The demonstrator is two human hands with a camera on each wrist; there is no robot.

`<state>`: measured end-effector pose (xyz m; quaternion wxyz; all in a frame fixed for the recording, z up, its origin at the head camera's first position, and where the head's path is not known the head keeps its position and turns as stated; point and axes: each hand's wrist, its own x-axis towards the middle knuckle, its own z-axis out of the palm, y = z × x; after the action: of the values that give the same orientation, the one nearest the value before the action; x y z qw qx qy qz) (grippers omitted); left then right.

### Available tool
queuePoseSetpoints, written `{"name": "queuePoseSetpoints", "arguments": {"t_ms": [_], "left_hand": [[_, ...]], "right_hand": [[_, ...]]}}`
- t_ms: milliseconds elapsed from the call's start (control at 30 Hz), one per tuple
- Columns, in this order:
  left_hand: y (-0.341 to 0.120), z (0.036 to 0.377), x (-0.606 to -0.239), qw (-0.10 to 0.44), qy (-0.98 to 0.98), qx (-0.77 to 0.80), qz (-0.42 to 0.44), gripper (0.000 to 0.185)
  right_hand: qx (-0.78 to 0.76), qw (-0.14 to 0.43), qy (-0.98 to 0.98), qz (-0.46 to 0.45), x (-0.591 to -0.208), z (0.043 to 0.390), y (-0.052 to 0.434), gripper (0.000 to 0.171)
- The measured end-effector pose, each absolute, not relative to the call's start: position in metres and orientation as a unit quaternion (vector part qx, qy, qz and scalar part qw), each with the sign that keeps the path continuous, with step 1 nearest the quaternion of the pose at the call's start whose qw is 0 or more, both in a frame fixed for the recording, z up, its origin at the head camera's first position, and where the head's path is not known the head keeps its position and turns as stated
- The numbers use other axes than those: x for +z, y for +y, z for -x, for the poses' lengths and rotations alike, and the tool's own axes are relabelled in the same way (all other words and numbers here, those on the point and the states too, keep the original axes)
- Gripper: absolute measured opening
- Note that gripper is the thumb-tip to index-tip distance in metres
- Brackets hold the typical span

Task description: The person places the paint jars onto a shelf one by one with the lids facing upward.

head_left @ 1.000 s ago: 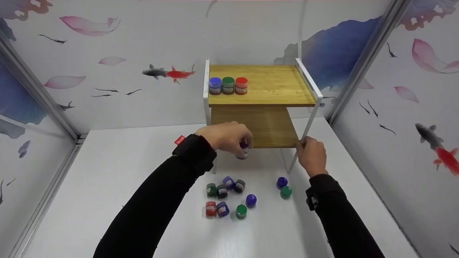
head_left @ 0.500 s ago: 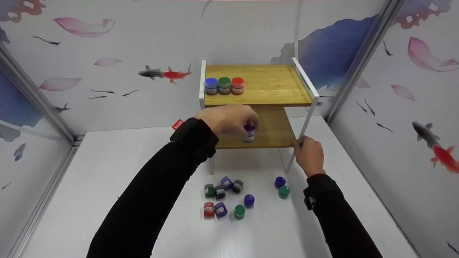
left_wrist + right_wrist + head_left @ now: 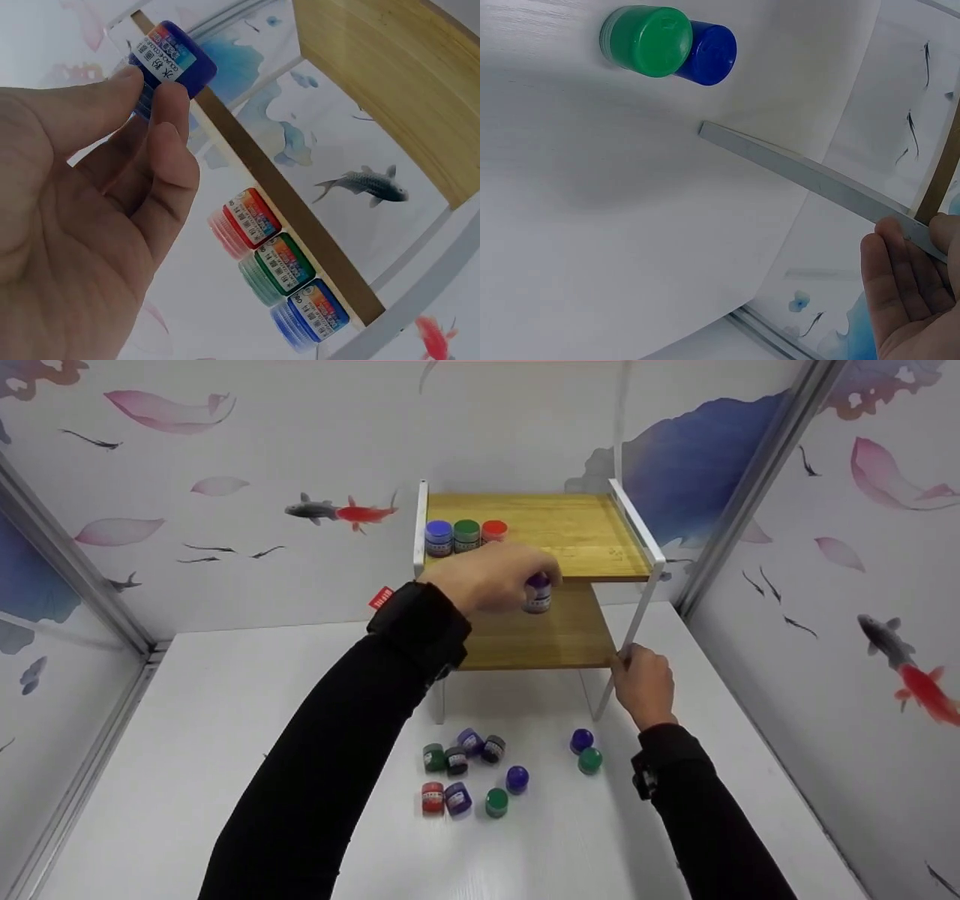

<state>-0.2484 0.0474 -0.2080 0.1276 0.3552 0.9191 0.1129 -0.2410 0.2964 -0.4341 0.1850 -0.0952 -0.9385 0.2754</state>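
Observation:
My left hand pinches a dark blue-purple gouache paint jar in front of the upper board of a two-tier wooden shelf. In the left wrist view, thumb and fingertips hold that labelled jar near the board's edge. Blue, green and red jars stand in a row at the upper board's left; my hand partly covers the red one. My right hand grips the shelf's white front right leg by the lower board, thumb and fingers on either side.
On the white table before the shelf lie several more jars, among them a red jar, a black jar and a green jar. A blue jar and a green jar sit near the right leg. Printed walls enclose the table.
My left hand has raised the blue-purple jar from below the lower board's front edge to the upper board's front edge, slightly rightward. My right hand keeps its grip on the leg.

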Motion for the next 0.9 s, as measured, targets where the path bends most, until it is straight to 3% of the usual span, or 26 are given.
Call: {"name": "queuePoseSetpoints", "arguments": {"t_ms": [367,900], "left_hand": [[0.052,0.270,-0.206,0.064,0.950,0.090,-0.293,0.040],[0.063,0.293,-0.212,0.022,0.954,0.074,-0.291,0.038]], "right_hand": [[0.274,0.208,-0.936,0.077,-0.435,0.239,0.297,0.021],[0.277,0.204,-0.935,0.087,-0.435,0.240,0.296,0.020]]}}
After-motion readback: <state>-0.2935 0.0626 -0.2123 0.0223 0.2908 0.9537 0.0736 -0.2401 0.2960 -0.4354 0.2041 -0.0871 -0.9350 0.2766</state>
